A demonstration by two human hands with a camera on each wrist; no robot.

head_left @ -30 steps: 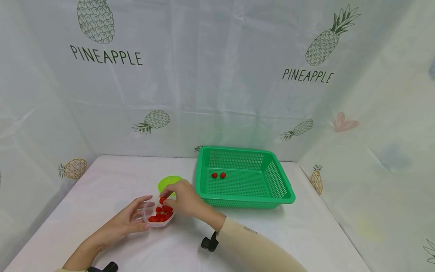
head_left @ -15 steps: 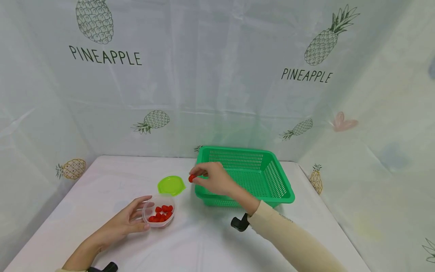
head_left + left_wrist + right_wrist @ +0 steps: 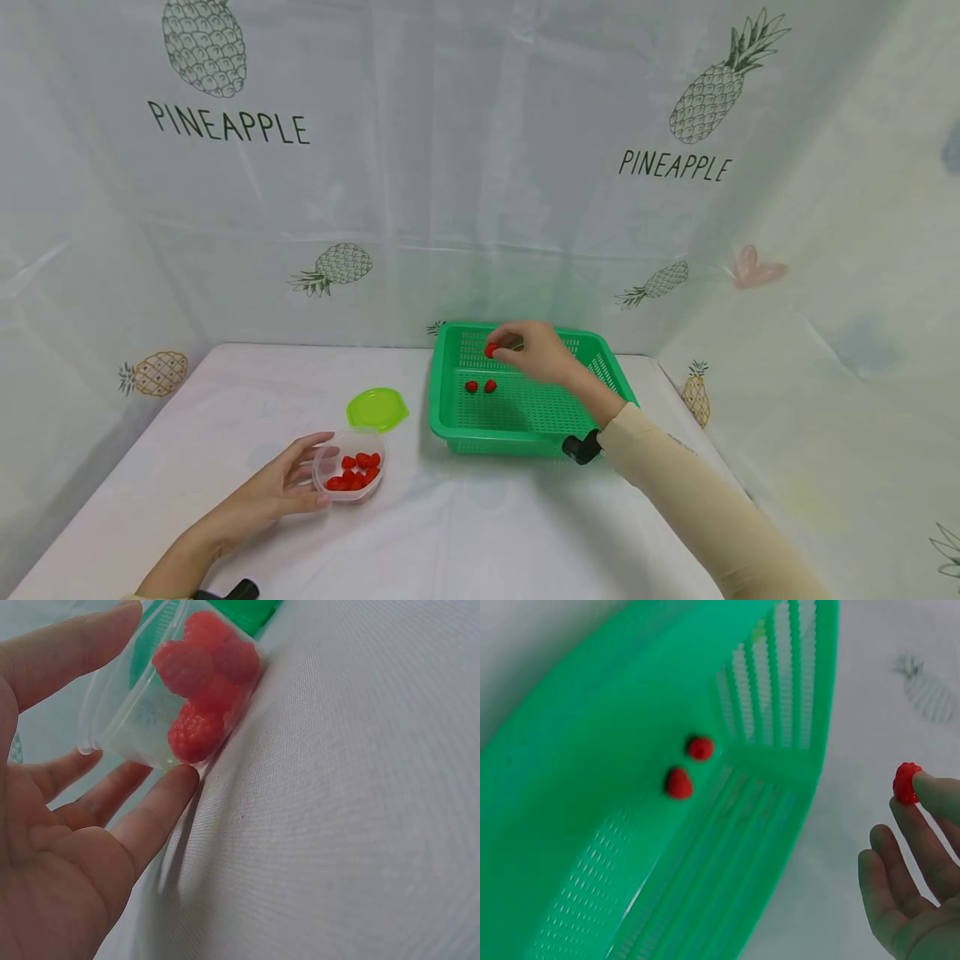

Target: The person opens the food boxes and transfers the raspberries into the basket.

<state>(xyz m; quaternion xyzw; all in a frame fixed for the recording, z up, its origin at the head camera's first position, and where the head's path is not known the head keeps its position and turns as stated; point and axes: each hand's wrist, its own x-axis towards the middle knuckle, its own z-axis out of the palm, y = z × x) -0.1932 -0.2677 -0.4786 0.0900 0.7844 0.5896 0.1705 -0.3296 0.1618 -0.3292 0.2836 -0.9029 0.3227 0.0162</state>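
My left hand [image 3: 270,492] spans the left side of a small clear plastic container [image 3: 354,497] on the table, its thumb at the near side and its fingertips at the far side. Several red raspberries [image 3: 196,733] lie inside the container. Over the green basket [image 3: 487,438], my right hand [image 3: 542,354] pinches one raspberry [image 3: 906,783] between thumb and fingertips, with the other fingers spread. Below it, two raspberries [image 3: 679,783] rest close together on the basket floor, towards its left side.
A lime-green lid [image 3: 377,409] lies behind the container, left of the basket. A white cloth covers the table [image 3: 465,533]. Behind the basket hangs a pineapple-printed sheet [image 3: 480,200], with more sheeting at both sides.
My right hand has carried a raspberry from the container up and right, past the lid, to above the basket. The left hand and container have stayed in place.
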